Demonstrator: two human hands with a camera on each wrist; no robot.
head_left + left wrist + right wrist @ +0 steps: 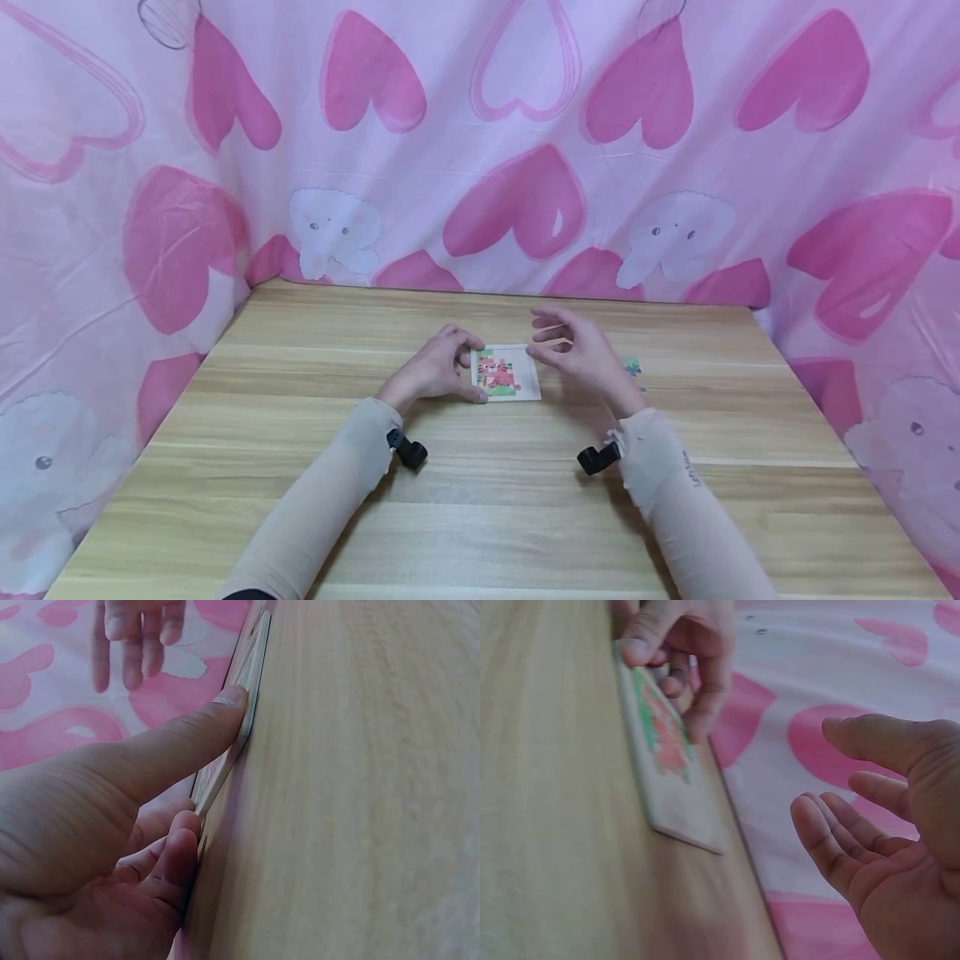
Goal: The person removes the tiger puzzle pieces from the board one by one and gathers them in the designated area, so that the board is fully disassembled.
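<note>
A small square jigsaw puzzle board (529, 385) with a pale rim lies on the table. Joined pieces (497, 375) in red and green, showing an animal picture, fill its left part; the right part is bare. My left hand (431, 367) holds the board at its left side, thumb at the near corner and fingers at the far one. My right hand (587, 354) is raised by the board's right edge. In the right wrist view, the fingers of the right hand (900, 832) are spread with nothing between them, apart from the board.
Green-blue puzzle pieces (632, 365) lie right of the right hand, partly hidden behind it. The wooden table (465, 525) ends at a pink heart-patterned curtain (517, 208) at the back and sides. Each wrist carries a small black camera (408, 451).
</note>
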